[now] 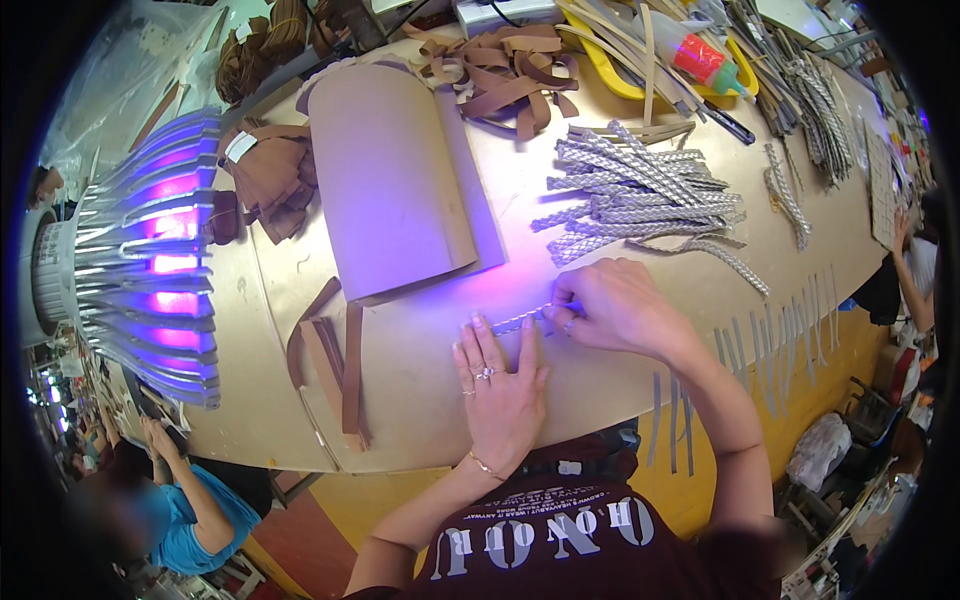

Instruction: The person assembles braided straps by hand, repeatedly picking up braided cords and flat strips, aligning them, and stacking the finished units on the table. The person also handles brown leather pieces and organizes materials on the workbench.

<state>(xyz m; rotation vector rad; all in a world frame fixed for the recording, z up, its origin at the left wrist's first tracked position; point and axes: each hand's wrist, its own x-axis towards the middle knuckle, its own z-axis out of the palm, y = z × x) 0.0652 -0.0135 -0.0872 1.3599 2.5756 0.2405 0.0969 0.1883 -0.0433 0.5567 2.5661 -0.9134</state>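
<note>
Head view: left hand (503, 385) lies flat and open on the tabletop (420, 420), pinning a silver braid (520, 320) at centre. Right hand (615, 305), at two o'clock from it, pinches the braid's other end, keeping it taut under the purple lamp (160, 255).

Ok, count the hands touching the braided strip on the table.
2: left hand flat on the table, fingertips at the braided strip; right hand pinching its right end.

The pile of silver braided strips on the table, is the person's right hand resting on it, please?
No, the right hand pinches a single braided strip on the bare table, apart from the pile of silver braided strips.
</note>
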